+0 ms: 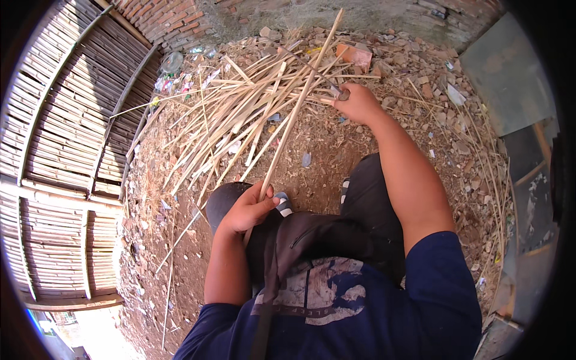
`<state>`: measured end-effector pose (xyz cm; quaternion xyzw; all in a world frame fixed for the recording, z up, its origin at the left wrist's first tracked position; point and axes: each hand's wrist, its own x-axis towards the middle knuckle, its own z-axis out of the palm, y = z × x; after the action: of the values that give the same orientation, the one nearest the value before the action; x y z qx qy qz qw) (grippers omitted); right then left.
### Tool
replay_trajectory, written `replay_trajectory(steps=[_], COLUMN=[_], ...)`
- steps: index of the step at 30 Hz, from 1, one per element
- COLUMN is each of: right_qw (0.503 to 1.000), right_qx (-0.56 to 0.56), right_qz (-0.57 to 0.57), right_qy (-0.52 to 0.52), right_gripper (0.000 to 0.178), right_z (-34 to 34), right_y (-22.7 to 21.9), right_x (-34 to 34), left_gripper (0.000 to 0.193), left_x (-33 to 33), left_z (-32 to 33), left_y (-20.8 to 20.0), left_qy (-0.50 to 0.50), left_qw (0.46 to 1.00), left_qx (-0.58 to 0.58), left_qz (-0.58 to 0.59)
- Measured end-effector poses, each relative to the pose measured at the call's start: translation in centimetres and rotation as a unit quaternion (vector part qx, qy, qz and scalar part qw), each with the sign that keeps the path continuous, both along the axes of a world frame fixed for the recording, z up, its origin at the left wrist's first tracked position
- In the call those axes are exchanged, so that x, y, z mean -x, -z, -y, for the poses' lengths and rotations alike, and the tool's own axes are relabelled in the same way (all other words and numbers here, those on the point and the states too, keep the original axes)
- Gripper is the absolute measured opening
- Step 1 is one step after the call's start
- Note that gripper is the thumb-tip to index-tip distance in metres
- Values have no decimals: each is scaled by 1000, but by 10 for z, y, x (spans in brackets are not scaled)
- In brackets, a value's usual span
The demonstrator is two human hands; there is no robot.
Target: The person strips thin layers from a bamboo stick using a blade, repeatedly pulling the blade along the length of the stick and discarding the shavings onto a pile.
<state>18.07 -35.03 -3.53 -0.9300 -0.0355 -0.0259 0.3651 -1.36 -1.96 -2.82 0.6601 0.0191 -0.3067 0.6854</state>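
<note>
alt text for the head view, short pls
Seen from above, a seated person's left hand grips a long bamboo strip at the knee, while the right hand holds a dark-handled tool against it. A pile of bamboo strips lies on the dirt ground; a woven bamboo panel lies on the left.

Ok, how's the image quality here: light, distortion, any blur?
Head view: hard sunlight, blown out at the lower left corner; fisheye bends the bamboo panel slats and leaves black corners; left hand and right hand on the bamboo strip look sharp.
</note>
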Motion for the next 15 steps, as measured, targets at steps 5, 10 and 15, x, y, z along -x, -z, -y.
replay_trajectory(steps=[5, 10, 15], right_qw=[997, 992, 984], right_qx=[-65, -102, -148], right_qz=[33, 75, 85], right_qy=[6, -16, -60], right_gripper=[50, 45, 46], right_z=[4, 8, 8], right_y=[-10, -5, -3], right_x=[9, 5, 3], left_gripper=[15, 21, 25], left_x=[0, 0, 3], left_z=[-6, -1, -1], left_y=[4, 3, 1], left_qy=[-9, -37, -79], left_qw=[999, 999, 996], left_qx=[47, 37, 11], left_qz=[-13, -5, 36])
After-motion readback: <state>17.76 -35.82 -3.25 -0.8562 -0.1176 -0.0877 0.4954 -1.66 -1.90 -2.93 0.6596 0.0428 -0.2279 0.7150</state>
